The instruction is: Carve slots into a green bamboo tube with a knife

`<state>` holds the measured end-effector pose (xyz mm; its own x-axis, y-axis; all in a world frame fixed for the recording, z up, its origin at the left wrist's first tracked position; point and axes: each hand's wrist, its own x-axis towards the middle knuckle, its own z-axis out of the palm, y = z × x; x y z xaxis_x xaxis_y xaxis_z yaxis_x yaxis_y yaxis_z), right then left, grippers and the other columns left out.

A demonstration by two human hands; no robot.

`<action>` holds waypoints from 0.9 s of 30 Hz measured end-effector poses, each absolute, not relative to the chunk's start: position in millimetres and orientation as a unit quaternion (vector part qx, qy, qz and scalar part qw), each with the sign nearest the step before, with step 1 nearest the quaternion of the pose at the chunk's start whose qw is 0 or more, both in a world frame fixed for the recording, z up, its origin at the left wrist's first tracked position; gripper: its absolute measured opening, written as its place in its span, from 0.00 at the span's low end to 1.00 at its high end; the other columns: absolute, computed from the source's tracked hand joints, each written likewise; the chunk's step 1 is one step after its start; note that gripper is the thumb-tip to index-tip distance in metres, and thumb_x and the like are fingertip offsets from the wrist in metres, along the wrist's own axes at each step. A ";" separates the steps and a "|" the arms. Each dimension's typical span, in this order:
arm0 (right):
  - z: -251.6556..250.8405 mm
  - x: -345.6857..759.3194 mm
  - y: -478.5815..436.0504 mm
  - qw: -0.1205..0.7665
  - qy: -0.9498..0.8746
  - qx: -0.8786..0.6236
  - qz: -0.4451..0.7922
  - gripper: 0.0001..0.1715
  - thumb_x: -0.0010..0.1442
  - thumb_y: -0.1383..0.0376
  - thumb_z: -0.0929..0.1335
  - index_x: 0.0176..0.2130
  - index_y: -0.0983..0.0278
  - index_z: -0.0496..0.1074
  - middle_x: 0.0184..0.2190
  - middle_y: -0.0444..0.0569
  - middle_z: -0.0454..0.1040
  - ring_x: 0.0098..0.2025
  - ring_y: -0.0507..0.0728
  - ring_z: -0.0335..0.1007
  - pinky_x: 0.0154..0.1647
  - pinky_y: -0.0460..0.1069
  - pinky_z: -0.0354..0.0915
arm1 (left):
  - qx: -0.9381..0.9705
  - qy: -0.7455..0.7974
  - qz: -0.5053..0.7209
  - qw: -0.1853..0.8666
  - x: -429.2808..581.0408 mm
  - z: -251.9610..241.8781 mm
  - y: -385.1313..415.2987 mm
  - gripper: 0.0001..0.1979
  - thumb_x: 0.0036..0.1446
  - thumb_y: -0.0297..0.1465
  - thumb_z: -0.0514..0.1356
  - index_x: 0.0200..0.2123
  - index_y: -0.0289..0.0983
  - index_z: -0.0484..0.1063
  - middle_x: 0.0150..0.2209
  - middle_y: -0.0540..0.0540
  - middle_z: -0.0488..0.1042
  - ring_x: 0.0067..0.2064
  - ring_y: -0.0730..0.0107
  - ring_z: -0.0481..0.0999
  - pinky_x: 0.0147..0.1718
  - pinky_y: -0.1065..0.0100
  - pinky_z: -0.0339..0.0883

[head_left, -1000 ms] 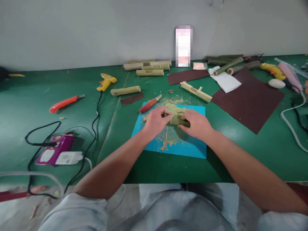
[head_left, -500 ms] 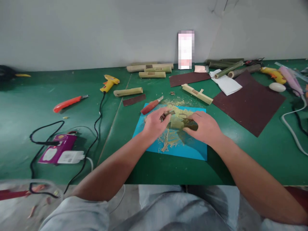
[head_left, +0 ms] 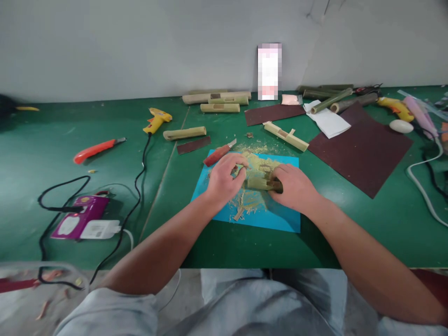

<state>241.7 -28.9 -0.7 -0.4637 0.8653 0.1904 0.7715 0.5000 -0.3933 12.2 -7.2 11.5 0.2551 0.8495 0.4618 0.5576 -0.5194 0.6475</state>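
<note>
My right hand (head_left: 296, 187) grips a short green bamboo piece (head_left: 257, 183) over a blue mat (head_left: 280, 214). My left hand (head_left: 224, 179) is closed beside the piece's left end, its fingers pinched on a small item I cannot make out. Pale bamboo shavings (head_left: 250, 198) lie heaped on the mat under both hands. A red-handled carving knife (head_left: 219, 153) lies at the mat's far left corner, just beyond my left hand.
On the green table lie a yellow glue gun (head_left: 156, 119) with a black cord, an orange utility knife (head_left: 96, 150), a purple device (head_left: 82, 223), several cut bamboo tubes (head_left: 217, 99), brown sandpaper sheets (head_left: 360, 149), white paper (head_left: 327, 120) and a second glue gun (head_left: 395, 106).
The bamboo piece was lifted and tilted half a second ago; now it sits lower over the shavings, with both hands closer together on it.
</note>
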 end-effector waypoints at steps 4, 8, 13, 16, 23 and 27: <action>-0.6 236.9 -31.6 0.204 -0.822 -0.513 0.136 0.10 0.54 0.64 0.70 0.39 0.61 0.68 0.39 0.52 0.74 0.43 0.61 0.68 0.40 0.54 0.61 | 0.753 0.493 0.397 0.178 12.5 8.4 -9.7 0.07 0.62 0.28 0.58 0.41 0.36 0.75 0.36 0.46 0.77 0.33 0.72 0.72 0.35 0.67 0.68; 0.8 230.3 -35.7 0.208 -0.803 -0.543 0.130 0.12 0.56 0.62 0.70 0.40 0.61 0.67 0.39 0.51 0.74 0.43 0.61 0.69 0.39 0.53 0.61 | 0.746 0.500 0.409 0.163 13.0 6.1 -11.7 0.12 0.62 0.29 0.59 0.49 0.36 0.74 0.36 0.47 0.78 0.32 0.74 0.73 0.34 0.70 0.69; 0.6 222.6 -35.5 0.187 -0.779 -0.591 0.096 0.10 0.58 0.60 0.68 0.39 0.61 0.67 0.39 0.52 0.75 0.41 0.61 0.70 0.36 0.53 0.59 | 0.780 0.435 0.426 0.147 13.8 7.2 -10.4 0.10 0.64 0.26 0.56 0.45 0.37 0.77 0.40 0.46 0.80 0.37 0.71 0.77 0.38 0.69 0.71; -0.6 217.9 -32.2 0.185 -0.765 -0.610 0.090 0.10 0.59 0.60 0.68 0.40 0.61 0.67 0.40 0.54 0.75 0.41 0.62 0.70 0.36 0.54 0.59 | 0.791 0.425 0.413 0.150 14.4 5.7 -8.2 0.12 0.65 0.26 0.56 0.46 0.38 0.78 0.40 0.46 0.80 0.39 0.70 0.78 0.40 0.67 0.72; 1.2 219.9 -34.7 0.201 -0.779 -0.588 0.082 0.12 0.59 0.56 0.69 0.37 0.61 0.67 0.39 0.53 0.75 0.42 0.62 0.70 0.38 0.54 0.61 | 0.811 0.446 0.353 0.140 12.8 -4.5 -0.9 0.12 0.62 0.25 0.58 0.45 0.39 0.78 0.42 0.46 0.81 0.41 0.68 0.79 0.42 0.66 0.73; 5.1 231.5 -40.5 0.172 -0.772 -0.606 0.088 0.14 0.57 0.55 0.71 0.38 0.61 0.69 0.38 0.52 0.75 0.40 0.62 0.71 0.35 0.53 0.61 | 0.799 0.460 0.358 0.144 11.4 -3.2 -0.6 0.11 0.61 0.26 0.59 0.46 0.37 0.78 0.40 0.46 0.80 0.35 0.72 0.77 0.37 0.69 0.72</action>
<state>231.5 -40.5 5.1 -0.2072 0.9654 0.1586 0.9049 0.2507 -0.3441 11.4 -0.6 -3.2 0.3195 0.8389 0.4407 0.6330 -0.5350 0.5595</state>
